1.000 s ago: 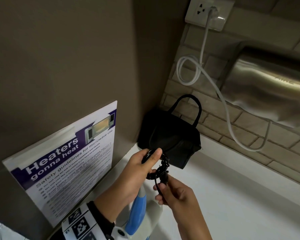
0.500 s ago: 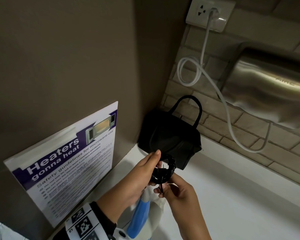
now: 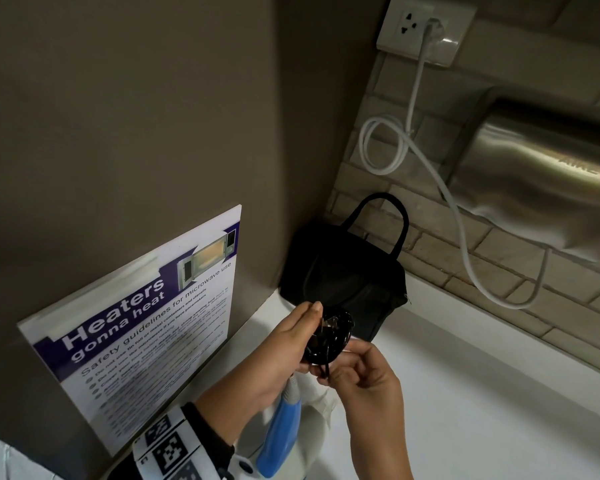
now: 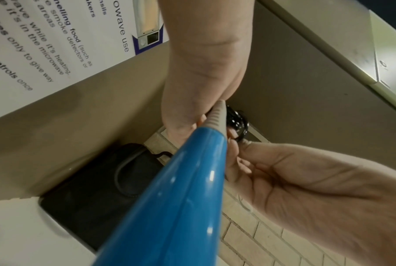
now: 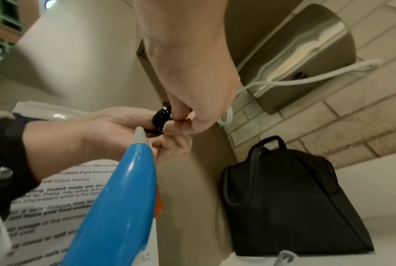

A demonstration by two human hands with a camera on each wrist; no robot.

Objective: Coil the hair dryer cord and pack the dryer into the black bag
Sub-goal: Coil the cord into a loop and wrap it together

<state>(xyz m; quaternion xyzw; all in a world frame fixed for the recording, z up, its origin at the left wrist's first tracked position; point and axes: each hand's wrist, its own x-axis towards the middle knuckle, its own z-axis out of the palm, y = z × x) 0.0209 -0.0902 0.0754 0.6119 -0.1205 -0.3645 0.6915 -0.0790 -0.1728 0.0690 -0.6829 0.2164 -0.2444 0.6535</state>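
Two hands: I see both of my hands working on one small bundle, above the white table point(image 3: 499, 393) and just in front of the black bag point(image 3: 343, 271).
Left hand: the left hand point(image 3: 284, 344) holds the coiled black cord point(image 3: 333, 337); its fingers point(image 3: 312, 308) lie along the coil with the thumb behind, so the loops stay together and do not spring open.
Right hand: the right hand point(image 3: 361, 375) pinches the loose end of the cord just under the coil. In the right wrist view its fingers point(image 5: 181, 124) are curled tight on the strand. I judge that it is guiding the last piece around or through the loops.
Hair dryer: the hair dryer point(image 3: 279, 431), with blue handle and grey strain relief, hangs below the left hand, near the table. Whether the body touches the table I cannot tell.
Bag: it stands upright in the corner, against the brick wall point(image 3: 499, 271), with the handle up. I cannot tell if its zipper is open.
Stage: coiling looks almost finished; packing is not yet begun.
Risk: if the pinch slips, the coil may unwind.
Other things: a white cable point(image 3: 413, 109) goes from the wall socket point(image 3: 426, 29) to a steel hand dryer point(image 3: 551, 188); a microwave safety poster point(image 3: 146, 334) leans on the left.
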